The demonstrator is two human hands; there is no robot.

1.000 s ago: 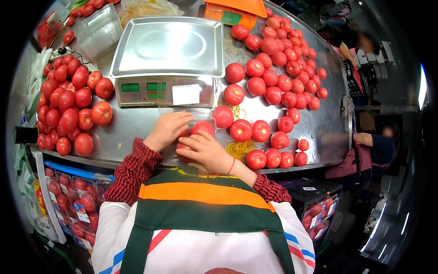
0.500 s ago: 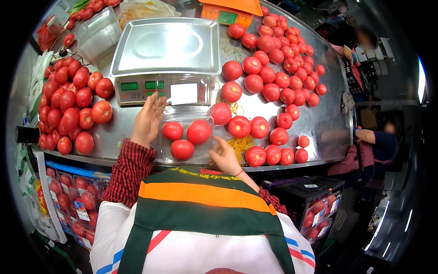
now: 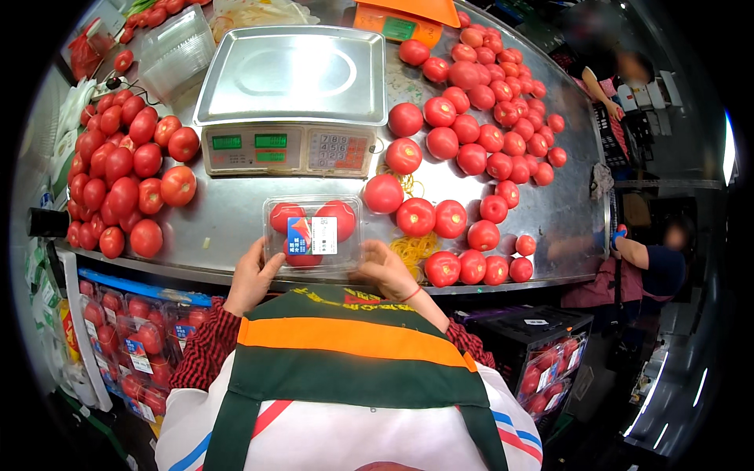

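Note:
A clear plastic clamshell box [image 3: 351, 259] with its lid down lies near the table's front edge. Several red shapes show through it, three tomatoes [image 3: 335, 216] in all, under a blue and white label [image 3: 312, 235]. My left hand [image 3: 255, 275] grips the box's near left corner, thumb on the rim. At the near right corner my right hand [image 3: 386, 271] has its fingers curled against the box side; some fingertips are hidden. Just beyond the box stands a scale [image 3: 289, 86] with a bare steel pan and green displays.
Loose tomatoes [image 3: 122, 177] are heaped at the left, and more tomatoes [image 3: 487, 137] spread over the right. Yellow rubber bands [image 3: 414, 251] lie right of my right hand. Stacked clear boxes [image 3: 174, 59] and an orange scale [image 3: 400, 30] stand behind. Packed boxes [image 3: 141, 345] sit below the left edge.
The clamshell's lid has come down over the three tomatoes, and its label now faces up. My left hand has moved from the raised lid down to the near left corner.

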